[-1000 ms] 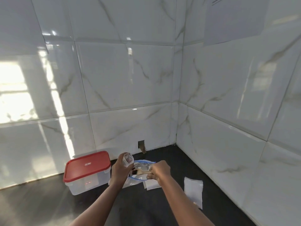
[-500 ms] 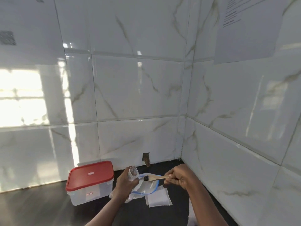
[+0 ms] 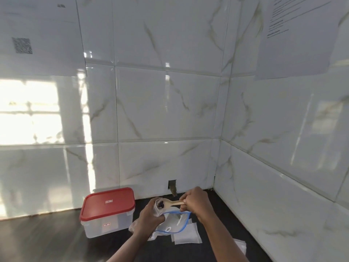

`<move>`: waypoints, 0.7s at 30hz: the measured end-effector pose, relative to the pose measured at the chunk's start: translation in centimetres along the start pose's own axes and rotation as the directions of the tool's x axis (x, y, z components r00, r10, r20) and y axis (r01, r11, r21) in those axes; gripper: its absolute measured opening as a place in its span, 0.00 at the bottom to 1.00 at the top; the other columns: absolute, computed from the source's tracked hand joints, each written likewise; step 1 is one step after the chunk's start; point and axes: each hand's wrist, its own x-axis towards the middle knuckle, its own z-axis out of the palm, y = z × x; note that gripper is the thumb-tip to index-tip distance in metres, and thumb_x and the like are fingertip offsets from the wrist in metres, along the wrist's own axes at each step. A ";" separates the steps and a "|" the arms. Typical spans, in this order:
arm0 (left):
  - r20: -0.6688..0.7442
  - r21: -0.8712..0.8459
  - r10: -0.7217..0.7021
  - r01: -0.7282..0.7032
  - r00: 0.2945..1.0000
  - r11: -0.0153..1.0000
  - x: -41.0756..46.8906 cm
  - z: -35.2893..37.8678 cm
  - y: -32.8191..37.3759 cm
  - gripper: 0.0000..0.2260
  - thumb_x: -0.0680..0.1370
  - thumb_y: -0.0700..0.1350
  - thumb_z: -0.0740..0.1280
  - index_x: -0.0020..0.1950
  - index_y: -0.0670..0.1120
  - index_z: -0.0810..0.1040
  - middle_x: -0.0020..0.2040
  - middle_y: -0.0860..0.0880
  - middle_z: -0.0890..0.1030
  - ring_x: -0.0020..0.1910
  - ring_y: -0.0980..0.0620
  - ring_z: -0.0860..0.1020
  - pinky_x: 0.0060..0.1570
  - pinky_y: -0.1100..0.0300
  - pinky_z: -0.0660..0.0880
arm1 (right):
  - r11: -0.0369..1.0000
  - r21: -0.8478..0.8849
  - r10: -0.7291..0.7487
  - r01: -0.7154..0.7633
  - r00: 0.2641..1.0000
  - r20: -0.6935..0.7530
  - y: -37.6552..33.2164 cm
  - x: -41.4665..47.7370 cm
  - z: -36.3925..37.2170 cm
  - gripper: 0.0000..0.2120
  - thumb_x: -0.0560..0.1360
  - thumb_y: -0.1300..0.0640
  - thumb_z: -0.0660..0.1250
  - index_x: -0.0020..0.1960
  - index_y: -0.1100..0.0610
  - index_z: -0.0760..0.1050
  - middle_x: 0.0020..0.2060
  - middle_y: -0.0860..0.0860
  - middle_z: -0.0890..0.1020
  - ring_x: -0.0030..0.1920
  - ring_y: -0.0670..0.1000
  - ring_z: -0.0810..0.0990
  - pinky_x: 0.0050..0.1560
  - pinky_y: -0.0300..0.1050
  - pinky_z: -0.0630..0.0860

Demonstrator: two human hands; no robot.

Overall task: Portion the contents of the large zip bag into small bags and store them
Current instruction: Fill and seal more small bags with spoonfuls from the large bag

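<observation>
Both grips work near the table's (image 3: 56,239) back right corner: the left grip (image 3: 149,218) holds a small bag (image 3: 157,209) mouth-up so the right grip (image 3: 194,202), curled round a wooden spoon (image 3: 174,203), can tip dark pieces (image 3: 160,204) in. The large zip bag (image 3: 175,222) lies open beneath, probably catching spills.

Two glossy white, grey-veined tile walls (image 3: 166,103) meet in a corner over a dark surface (image 3: 47,237); window glare (image 3: 28,112) on left tiles, QR-code sheet (image 3: 41,35) upper left, text sheet (image 3: 294,35) upper right, small rectangular cut-out (image 3: 172,184) at wall base.
</observation>
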 end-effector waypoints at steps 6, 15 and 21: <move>-0.014 0.004 -0.035 0.035 0.999 0.999 0.1 0.2 -0.2 0.26 0.69 0.40 0.71 0.65 0.51 0.69 0.52 0.55 0.75 0.50 0.54 0.73 0.49 0.61 0.67 | 0.958 -0.221 -0.195 0.183 0.980 -0.033 -0.2 -0.6 0.5 0.12 0.77 0.63 0.65 0.58 0.60 0.80 0.53 0.56 0.83 0.50 0.50 0.83 0.55 0.39 0.79; -0.026 0.000 -0.057 0.057 0.998 0.998 0.3 0.1 -0.3 0.28 0.69 0.40 0.72 0.67 0.48 0.68 0.56 0.49 0.78 0.51 0.52 0.74 0.51 0.61 0.69 | 0.849 -0.384 -0.400 0.364 0.916 -0.018 -0.3 -0.9 0.4 0.14 0.78 0.62 0.64 0.62 0.58 0.78 0.56 0.54 0.82 0.54 0.50 0.81 0.61 0.40 0.76; -0.032 0.006 -0.040 0.040 0.999 0.999 0.3 0.1 -0.1 0.26 0.69 0.39 0.71 0.65 0.48 0.69 0.55 0.50 0.79 0.50 0.52 0.74 0.50 0.61 0.68 | 0.807 -0.431 -0.437 0.404 0.899 0.026 -0.2 -0.9 0.5 0.15 0.78 0.64 0.62 0.62 0.56 0.78 0.56 0.55 0.81 0.54 0.51 0.80 0.60 0.39 0.75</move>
